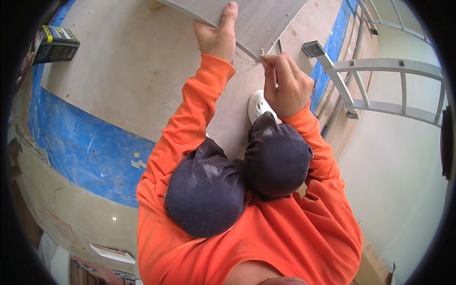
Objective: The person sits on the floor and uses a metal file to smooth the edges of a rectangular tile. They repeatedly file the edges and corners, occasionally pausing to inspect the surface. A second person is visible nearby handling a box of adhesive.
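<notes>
A grey wood-grain board [263,16] lies across the top of the view, above the pale floor sheet. My left hand [213,35] is closed on its near edge, thumb on the top face. My right hand [287,85] has thumb and index finger pinched at the board's near right corner, where small pale crumbs show; I cannot make out what is between the fingertips. A dark thin piece [280,46] shows just behind that hand. My knees are bent under me, with a white shoe [258,102] below the right hand.
An aluminium ladder [375,65] lies at the right by a pale wall [399,166]. Long strips [351,33] run beside it. Blue sheeting [85,142] borders the pale floor sheet [118,61]. A black and yellow tin [57,47] stands at the left, near partly visible fingers at the rim.
</notes>
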Action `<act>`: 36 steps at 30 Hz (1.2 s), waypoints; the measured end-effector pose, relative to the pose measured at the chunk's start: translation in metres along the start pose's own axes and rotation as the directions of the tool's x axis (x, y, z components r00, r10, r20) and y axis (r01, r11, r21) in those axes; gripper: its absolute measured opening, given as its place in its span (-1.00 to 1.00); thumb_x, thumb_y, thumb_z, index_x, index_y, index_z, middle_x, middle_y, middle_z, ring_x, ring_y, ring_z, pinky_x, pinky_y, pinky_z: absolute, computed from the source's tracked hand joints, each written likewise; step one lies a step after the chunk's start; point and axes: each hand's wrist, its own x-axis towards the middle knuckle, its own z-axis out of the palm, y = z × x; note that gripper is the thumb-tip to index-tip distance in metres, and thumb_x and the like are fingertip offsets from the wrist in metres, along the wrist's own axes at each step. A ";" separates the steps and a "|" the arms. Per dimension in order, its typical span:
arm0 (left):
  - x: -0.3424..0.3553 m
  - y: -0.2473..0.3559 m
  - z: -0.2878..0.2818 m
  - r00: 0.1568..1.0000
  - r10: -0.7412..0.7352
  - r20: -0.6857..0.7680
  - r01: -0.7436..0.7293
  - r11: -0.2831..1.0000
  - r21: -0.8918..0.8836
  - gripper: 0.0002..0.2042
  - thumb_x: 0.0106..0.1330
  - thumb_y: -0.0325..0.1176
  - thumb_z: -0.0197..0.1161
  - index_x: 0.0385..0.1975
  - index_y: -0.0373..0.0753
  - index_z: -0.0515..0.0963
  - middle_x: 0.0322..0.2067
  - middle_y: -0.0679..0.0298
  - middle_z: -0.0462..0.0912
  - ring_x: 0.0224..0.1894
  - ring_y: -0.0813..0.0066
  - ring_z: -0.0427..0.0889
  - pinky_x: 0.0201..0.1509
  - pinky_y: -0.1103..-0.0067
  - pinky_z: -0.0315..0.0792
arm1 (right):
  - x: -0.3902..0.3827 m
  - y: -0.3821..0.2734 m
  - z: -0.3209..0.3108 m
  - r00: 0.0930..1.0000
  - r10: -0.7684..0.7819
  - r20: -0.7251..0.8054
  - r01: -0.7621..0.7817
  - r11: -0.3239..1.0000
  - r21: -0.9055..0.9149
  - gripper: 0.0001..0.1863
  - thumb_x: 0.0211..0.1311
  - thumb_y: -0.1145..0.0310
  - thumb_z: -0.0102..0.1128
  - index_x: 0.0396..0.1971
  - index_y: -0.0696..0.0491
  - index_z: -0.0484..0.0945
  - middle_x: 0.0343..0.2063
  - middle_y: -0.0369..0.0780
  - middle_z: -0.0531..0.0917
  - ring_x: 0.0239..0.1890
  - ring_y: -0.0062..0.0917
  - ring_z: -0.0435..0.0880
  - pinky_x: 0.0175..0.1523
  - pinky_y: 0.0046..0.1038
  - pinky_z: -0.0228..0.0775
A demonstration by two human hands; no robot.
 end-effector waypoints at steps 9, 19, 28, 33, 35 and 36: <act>-0.001 0.010 0.000 0.997 0.024 0.072 -0.026 0.999 0.028 -0.59 0.40 -0.20 0.30 0.06 -0.39 0.50 0.02 0.15 0.60 0.02 0.36 0.56 0.21 0.44 0.37 | -0.013 0.027 -0.054 0.973 0.192 0.125 -0.220 0.934 0.280 -0.94 0.24 0.57 0.27 -0.30 0.14 0.60 -0.45 -0.21 0.67 -0.50 -0.50 0.74 -0.43 -0.52 0.53; -0.007 0.030 -0.014 0.934 -0.299 0.194 0.307 0.951 -0.015 -0.59 0.37 -0.16 0.36 0.05 -0.30 0.47 -0.04 0.28 0.57 -0.03 0.48 0.57 -0.02 0.48 0.51 | 0.138 0.119 -0.070 0.977 -0.214 -0.022 0.208 0.964 -0.167 -0.75 0.26 0.43 0.23 -0.07 -0.01 0.54 -0.09 -0.15 0.67 -0.20 -0.25 0.74 -0.15 -0.35 0.63; -0.033 0.064 -0.049 0.466 0.326 0.822 -0.884 0.154 0.441 -0.51 0.10 -0.23 0.58 -0.06 -0.31 0.54 -0.38 0.30 0.51 -0.46 0.50 0.44 -0.50 0.63 0.32 | 0.274 0.128 0.079 0.889 -0.443 0.115 0.456 0.839 -0.296 -0.79 0.32 0.39 0.08 -0.08 0.02 0.53 -0.17 -0.13 0.63 -0.14 -0.26 0.74 -0.12 -0.26 0.60; -0.035 0.073 -0.014 0.270 0.178 0.946 -0.953 -0.091 0.289 -0.62 -0.04 -0.36 0.61 -0.22 -0.28 0.64 -0.38 0.31 0.52 -0.45 0.42 0.49 -0.46 0.54 0.44 | 0.272 0.121 0.067 0.923 -0.381 -0.054 0.373 0.920 -0.121 -0.71 0.34 0.24 0.17 -0.05 0.09 0.53 -0.11 -0.09 0.63 -0.14 -0.21 0.73 -0.12 -0.24 0.59; -0.039 0.073 -0.008 0.246 0.143 0.959 -0.962 -0.082 0.259 -0.67 -0.02 -0.43 0.57 -0.24 -0.28 0.64 -0.38 0.31 0.53 -0.43 0.40 0.52 -0.44 0.51 0.46 | 0.246 0.134 0.051 0.888 -0.310 -0.340 0.336 0.942 0.020 -0.66 0.36 0.17 0.18 -0.05 0.12 0.54 -0.14 -0.08 0.64 -0.16 -0.18 0.72 -0.14 -0.23 0.58; -0.041 0.073 -0.008 0.234 0.122 0.965 -0.967 -0.072 0.244 -0.70 0.00 -0.46 0.54 -0.25 -0.29 0.63 -0.38 0.30 0.53 -0.42 0.39 0.53 -0.43 0.50 0.46 | 0.225 0.151 0.045 0.817 -0.226 -0.531 0.325 0.941 0.100 -0.63 0.37 0.13 0.19 -0.05 0.13 0.54 -0.18 -0.07 0.65 -0.18 -0.17 0.72 -0.16 -0.23 0.56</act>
